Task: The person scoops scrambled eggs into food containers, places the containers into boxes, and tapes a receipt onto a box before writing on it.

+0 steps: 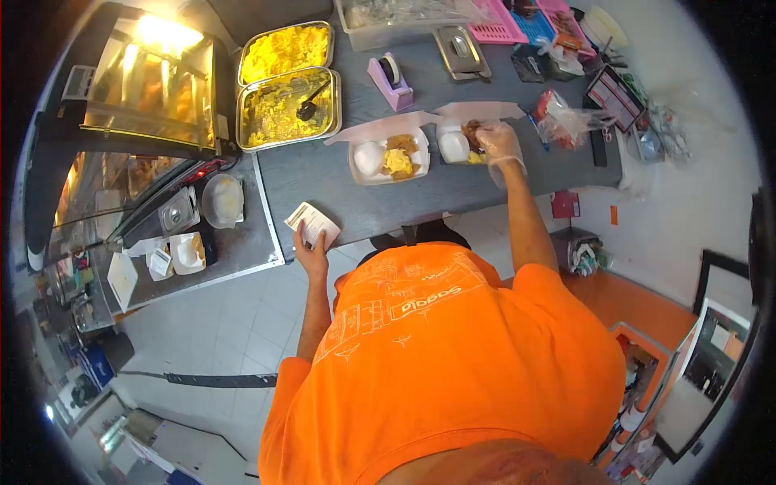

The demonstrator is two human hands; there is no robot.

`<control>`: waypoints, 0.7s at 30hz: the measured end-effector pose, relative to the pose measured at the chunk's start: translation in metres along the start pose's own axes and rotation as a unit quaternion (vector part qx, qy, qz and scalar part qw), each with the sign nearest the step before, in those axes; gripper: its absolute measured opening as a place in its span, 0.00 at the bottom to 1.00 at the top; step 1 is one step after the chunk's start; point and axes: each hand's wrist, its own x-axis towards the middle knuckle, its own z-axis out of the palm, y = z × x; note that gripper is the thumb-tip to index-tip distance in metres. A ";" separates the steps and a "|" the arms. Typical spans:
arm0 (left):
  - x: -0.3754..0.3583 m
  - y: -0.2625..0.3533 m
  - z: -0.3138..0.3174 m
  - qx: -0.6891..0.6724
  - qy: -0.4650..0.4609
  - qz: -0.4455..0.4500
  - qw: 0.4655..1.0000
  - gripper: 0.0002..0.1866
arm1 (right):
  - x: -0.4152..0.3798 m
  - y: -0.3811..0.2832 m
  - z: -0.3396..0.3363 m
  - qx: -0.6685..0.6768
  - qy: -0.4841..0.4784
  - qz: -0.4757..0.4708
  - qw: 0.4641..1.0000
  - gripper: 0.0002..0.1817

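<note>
Between the fingers and thumb of my left hand is a printed paper slip, held at the counter's front edge. A clear plastic glove covers my right hand, which reaches into an open white takeaway box. Its fingers are curled down at some brown food; whether they grip a piece is hidden. That box also holds a white round portion and a little yellow food. Beside it stands a second open takeaway box, with a white mound, yellow scrambled egg and brown food.
Two steel trays of yellow food stand at the back left, the nearer one with a black spoon. Behind the boxes are a purple tape dispenser and a lidded steel pan. A lit display warmer rises at left.
</note>
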 end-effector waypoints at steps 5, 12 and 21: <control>0.011 0.026 0.042 0.018 -0.045 0.006 0.999 0.36 | -0.022 -0.056 0.047 0.039 -0.081 -0.122 0.988 0.12; 0.040 0.012 0.114 0.201 -0.040 0.057 0.977 0.40 | 0.057 -0.172 -0.056 0.153 0.038 -0.149 0.976 0.12; 0.016 0.059 0.176 0.341 0.072 -0.019 0.937 0.40 | 0.431 -0.182 0.018 -0.276 -0.214 -0.349 0.870 0.15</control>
